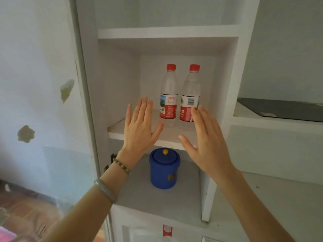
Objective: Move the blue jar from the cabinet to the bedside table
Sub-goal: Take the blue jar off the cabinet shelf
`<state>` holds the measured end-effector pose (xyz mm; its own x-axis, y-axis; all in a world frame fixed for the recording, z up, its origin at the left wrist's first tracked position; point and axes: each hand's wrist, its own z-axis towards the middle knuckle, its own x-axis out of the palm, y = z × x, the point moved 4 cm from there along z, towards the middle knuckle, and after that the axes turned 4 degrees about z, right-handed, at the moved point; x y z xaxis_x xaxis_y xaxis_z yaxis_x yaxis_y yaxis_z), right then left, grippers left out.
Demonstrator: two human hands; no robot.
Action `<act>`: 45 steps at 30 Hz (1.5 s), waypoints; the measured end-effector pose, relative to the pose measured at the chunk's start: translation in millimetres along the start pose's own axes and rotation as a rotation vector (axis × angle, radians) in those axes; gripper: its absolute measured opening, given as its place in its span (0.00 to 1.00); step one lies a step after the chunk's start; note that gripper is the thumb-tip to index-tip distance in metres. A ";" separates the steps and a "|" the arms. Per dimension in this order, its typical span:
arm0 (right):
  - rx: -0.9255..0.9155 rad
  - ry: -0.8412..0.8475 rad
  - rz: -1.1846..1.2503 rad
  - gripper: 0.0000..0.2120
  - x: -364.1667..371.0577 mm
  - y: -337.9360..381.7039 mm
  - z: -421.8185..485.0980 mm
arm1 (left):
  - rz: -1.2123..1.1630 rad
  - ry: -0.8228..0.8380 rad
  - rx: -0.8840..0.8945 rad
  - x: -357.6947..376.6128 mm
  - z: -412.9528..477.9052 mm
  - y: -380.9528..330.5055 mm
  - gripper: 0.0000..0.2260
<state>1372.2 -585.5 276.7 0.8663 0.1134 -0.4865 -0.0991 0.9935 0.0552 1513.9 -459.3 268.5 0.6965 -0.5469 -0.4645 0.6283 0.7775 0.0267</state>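
Indoors: white cabinet (227, 70), stained wall left. Blue jar (164, 169) on lower shelf; two bottles (168, 91) above. Left hand (139, 126) and right hand (208, 138): each grip apart, holding nothing.

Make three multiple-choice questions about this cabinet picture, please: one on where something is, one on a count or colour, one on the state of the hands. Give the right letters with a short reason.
1. Where does the blue jar stand?
A. On the shelf below the water bottles
B. Beside the bottles on the same shelf
C. On the floor

2. How many water bottles are in the cabinet, and what colour are their caps?
A. One, blue
B. Two, red
C. Three, white

3. What are the hands doing?
A. Both grip the jar
B. One holds a bottle
C. Both are open and hold nothing

Answers:
1 A: the jar sits on the grey shelf under the white shelf with the bottles.
2 B: the left bottle and the right bottle each have a red cap.
3 C: the left hand and right hand are raised flat, fingers spread, above the jar.
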 end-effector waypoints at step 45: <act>0.732 0.458 0.792 0.49 283.3 -105.4 -175.7 | -0.565 0.697 -0.271 242.2 -201.3 23.3 0.47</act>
<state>1542.1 -658.2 -20.1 0.4166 0.8384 -0.3515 -0.0971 0.4255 0.8997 1627.4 -511.1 -21.6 -0.1070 -0.6244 -0.7738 0.6469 0.5473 -0.5310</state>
